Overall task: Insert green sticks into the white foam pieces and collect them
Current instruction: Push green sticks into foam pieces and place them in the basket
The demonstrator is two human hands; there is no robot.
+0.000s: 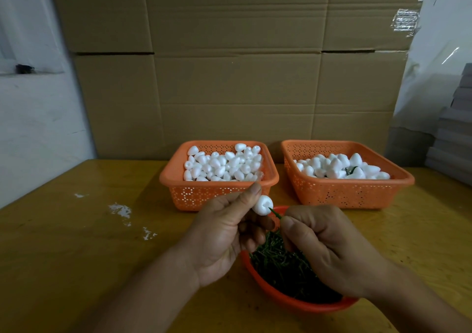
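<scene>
Foam piece (263, 205), white and egg-shaped, sits just below the centre of the frame, pinched between the thumb and fingers of the left hand (224, 233). A thin green stick (276, 214) meets its lower right side at a slant; whether the tip is already inside the foam cannot be told. The right hand (329, 251) pinches the stick's other end, its fingers curled tightly round it.

Directly beneath both hands, at lower centre, a round orange bowl (301, 304) holds a dense heap of loose green sticks (283, 269).

Behind the hands, two orange perforated baskets stand side by side on the yellow-brown bench (76, 256). The left basket (194, 194) is heaped with plain white foam pieces (224, 164). The right basket (342, 192) holds more white foam pieces (339, 166), with a bit of green showing among them.

White crumbs (120, 210) are scattered on the bench at left of the frame. A wall of flattened cardboard (235, 59) fills the upper frame behind the baskets.
</scene>
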